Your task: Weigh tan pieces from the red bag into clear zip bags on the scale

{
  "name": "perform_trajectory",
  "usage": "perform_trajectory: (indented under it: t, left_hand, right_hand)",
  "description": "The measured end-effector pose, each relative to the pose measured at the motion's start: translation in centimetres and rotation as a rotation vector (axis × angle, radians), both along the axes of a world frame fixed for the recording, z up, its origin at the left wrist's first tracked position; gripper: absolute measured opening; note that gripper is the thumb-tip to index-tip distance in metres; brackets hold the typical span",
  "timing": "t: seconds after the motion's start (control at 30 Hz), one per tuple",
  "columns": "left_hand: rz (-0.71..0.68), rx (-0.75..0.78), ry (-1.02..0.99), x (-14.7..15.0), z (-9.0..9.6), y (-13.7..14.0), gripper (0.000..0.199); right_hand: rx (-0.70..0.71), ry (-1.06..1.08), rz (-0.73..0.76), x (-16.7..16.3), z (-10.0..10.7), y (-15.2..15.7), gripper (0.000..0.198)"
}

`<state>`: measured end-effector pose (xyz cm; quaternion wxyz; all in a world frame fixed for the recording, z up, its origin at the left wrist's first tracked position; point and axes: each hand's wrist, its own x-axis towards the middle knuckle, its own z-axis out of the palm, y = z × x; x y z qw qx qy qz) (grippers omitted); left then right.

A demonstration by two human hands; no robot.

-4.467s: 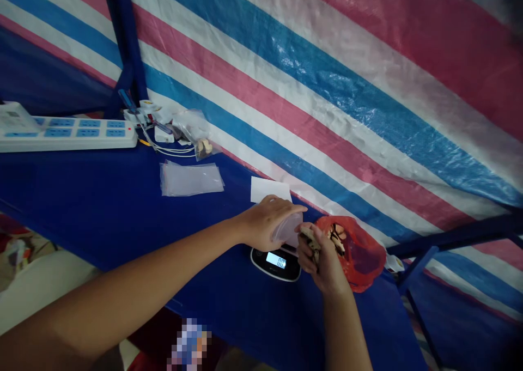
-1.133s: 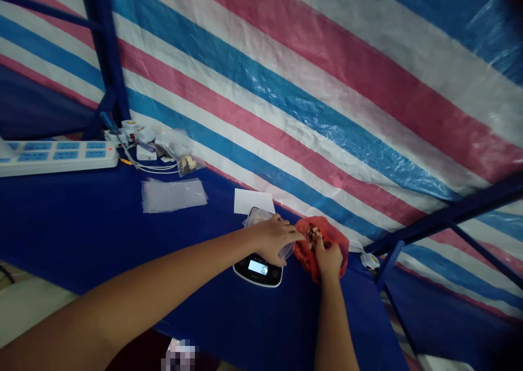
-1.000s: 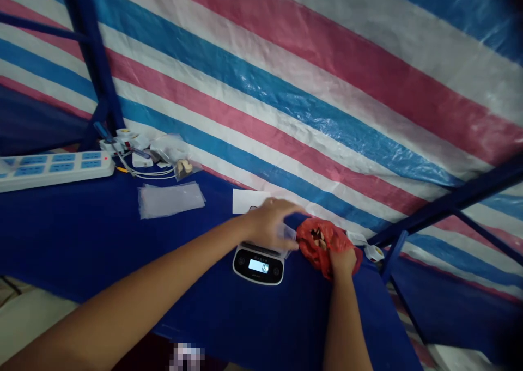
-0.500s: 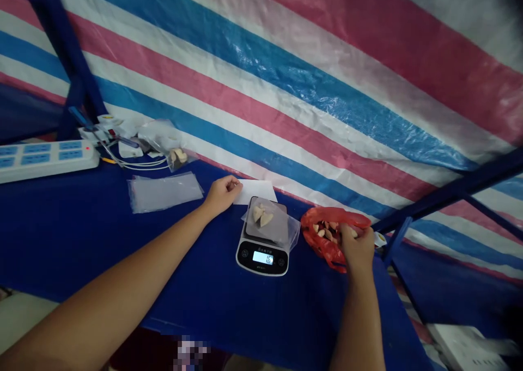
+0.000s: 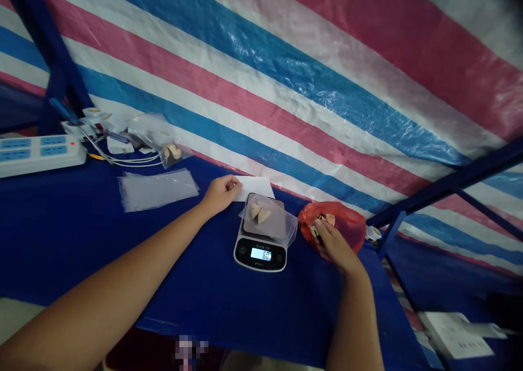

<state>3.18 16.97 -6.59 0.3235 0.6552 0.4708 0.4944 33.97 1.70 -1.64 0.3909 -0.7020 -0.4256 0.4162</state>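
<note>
Right hand (image 5: 334,244) in mouth of red bag (image 5: 352,216), at pieces (image 5: 329,218); cannot tell whether pinching. Left hand (image 5: 220,194) curled at left edge of paper (image 5: 257,187), pinch unclear. Between hands, scale (image 5: 267,264), reading 6.0, bears clear bag (image 5: 289,226) with chunks (image 5: 261,214).

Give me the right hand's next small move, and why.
I'd probably close the right hand on a single piece in the red bag. The hand is down among the pieces there, and whether it grips one is unclear. The left hand is at the white card's edge, off the scale, which reads 6.0.
</note>
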Motion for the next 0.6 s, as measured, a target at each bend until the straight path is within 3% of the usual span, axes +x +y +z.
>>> perform_trajectory:
  t: [0.2, 0.3, 0.6]
  left_hand:
    - [-0.007, -0.005, -0.054, 0.2, 0.2, -0.4, 0.025]
    - [-0.026, -0.009, -0.108, 0.6, 0.6, -0.9, 0.025]
    - [-0.188, -0.045, -0.127, 1.8, 1.3, -2.4, 0.022]
  right_hand:
    - [0.120, -0.030, 0.235, -0.2, 0.2, -0.2, 0.042]
    - [0.161, -0.061, 0.263, -0.1, 0.5, -0.1, 0.041]
    - [0.110, 0.059, 0.350, -1.1, 0.5, 0.3, 0.036]
